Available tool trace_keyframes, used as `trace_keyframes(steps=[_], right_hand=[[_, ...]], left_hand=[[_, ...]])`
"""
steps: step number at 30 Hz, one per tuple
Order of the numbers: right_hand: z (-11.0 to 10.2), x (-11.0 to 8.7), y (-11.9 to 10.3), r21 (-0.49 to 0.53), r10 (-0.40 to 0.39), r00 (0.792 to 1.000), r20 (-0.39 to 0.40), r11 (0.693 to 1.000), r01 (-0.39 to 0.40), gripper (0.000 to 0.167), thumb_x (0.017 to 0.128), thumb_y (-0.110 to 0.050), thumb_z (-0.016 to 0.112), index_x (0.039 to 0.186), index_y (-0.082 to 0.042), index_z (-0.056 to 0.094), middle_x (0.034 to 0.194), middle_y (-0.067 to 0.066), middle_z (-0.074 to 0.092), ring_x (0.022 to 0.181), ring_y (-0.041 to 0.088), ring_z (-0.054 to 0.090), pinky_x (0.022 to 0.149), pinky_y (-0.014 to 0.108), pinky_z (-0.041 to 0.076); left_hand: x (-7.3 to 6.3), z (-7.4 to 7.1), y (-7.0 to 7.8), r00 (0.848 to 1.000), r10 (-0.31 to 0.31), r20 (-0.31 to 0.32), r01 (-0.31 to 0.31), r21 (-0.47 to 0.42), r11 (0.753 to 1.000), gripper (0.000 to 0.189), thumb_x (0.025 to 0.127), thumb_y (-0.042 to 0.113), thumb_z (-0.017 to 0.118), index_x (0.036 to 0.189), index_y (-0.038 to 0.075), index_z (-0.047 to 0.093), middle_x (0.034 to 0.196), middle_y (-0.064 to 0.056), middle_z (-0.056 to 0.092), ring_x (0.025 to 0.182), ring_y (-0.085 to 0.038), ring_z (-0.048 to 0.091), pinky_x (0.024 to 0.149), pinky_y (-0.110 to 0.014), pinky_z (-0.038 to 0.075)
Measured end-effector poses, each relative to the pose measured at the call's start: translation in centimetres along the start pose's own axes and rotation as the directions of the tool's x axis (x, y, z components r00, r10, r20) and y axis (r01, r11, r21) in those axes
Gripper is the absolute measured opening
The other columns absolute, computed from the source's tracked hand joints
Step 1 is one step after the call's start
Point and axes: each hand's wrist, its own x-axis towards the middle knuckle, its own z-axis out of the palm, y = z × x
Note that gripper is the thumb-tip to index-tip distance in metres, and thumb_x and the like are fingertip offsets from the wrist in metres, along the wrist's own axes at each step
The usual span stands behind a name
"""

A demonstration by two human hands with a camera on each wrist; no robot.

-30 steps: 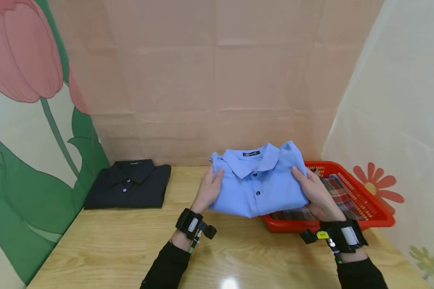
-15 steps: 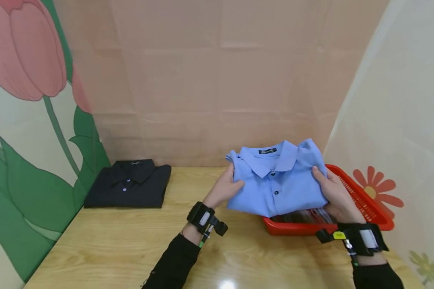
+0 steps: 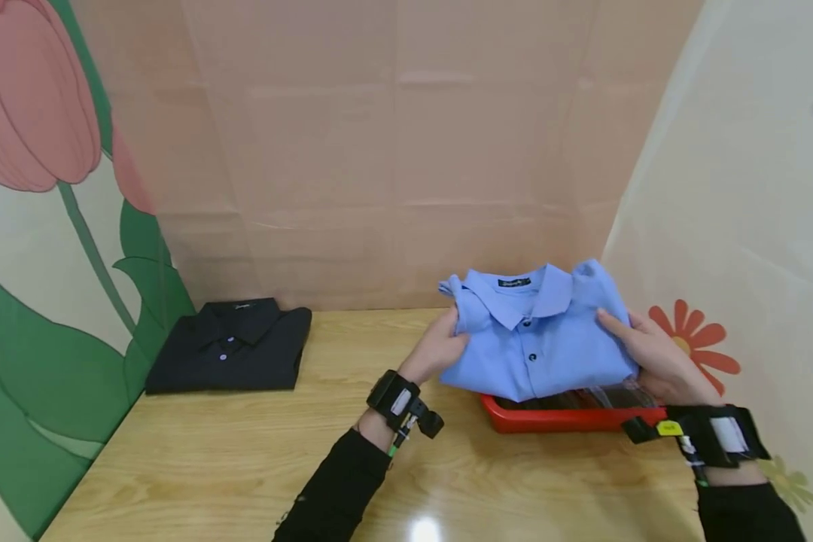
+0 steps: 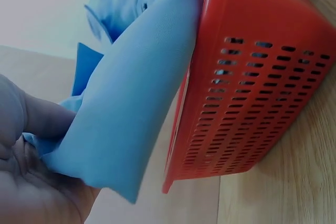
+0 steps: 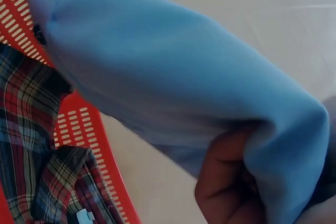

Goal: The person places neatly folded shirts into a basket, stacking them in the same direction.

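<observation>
Shirt point(image 3: 549, 339), blue and folded, is held above the red basket point(image 3: 562, 421), long axis running left to right. The left hand point(image 3: 439, 350) pinches its left edge, left of the basket; the right hand point(image 3: 664, 365) grips the right edge, nearer the plaid cloth point(image 5: 21, 114) inside.

Two plain shirts point(image 3: 545, 346); one basket point(image 3: 569, 421)

Bright, even head view with white glare point(image 3: 424, 530) on the tabletop point(image 3: 210, 467); wrist views dimmer, hazier, softer.
</observation>
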Motion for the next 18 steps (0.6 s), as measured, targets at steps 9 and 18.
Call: trace_keyframes(steps=[9, 18], right_hand=[[-1.9, -0.9, 1.0, -0.133, -0.025, 0.998, 0.064, 0.99, 0.034, 0.089, 0.1, -0.038, 0.054, 0.158, -0.017, -0.01, 0.152, 0.03, 0.019, 0.11, 0.032, 0.059, 0.089, 0.054, 0.055], [-4.2, -0.5, 2.6, -0.273, -0.026, 1.0, 0.006, 0.962, 0.026, 0.09, 0.1, -0.041, 0.053, 0.157, -0.01, -0.01, 0.148, 0.037, 0.02, 0.11, 0.041, 0.057, 0.085, 0.051, 0.057]], left_hand=[[0.7, 1.6, 0.6, 0.999, 0.033, 0.015, -0.034, 0.045, 0.998, 0.062, 0.094, -0.002, 0.047, 0.153, 0.015, 0.033, 0.149, -0.001, 0.046, 0.133, -0.011, 0.043, 0.115, -0.034, 0.034], [1.3, 4.5, 1.3, 0.998, -0.065, -0.007, 0.065, 0.001, 0.998, 0.067, 0.099, 0.006, 0.048, 0.157, 0.028, 0.022, 0.155, 0.008, 0.039, 0.137, -0.013, 0.042, 0.117, -0.041, 0.031]])
